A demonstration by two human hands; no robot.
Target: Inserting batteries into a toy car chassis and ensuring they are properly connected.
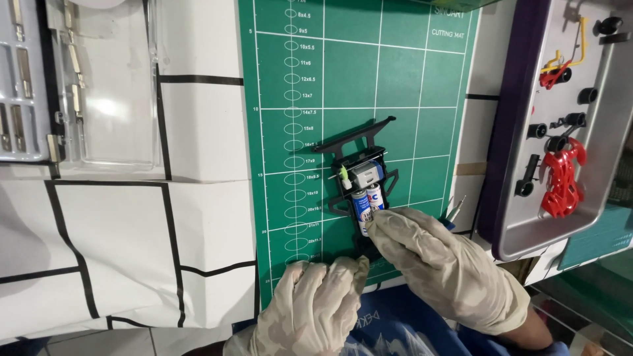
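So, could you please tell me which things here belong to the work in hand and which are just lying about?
In hand:
- black toy car chassis
- batteries
- right hand on the batteries
- left hand at the near end
- green cutting mat

Lying about:
- grey tray
- red car body
- clear plastic case

Two gloved hands show, the left hand (310, 300) and the right hand (438, 264). One black toy car chassis (362, 181) lies near the green cutting mat's (395, 79) bottom edge, holding two batteries (366, 201) and one small motor (366, 174). One grey tray (613, 132) carries one red car body (562, 178).
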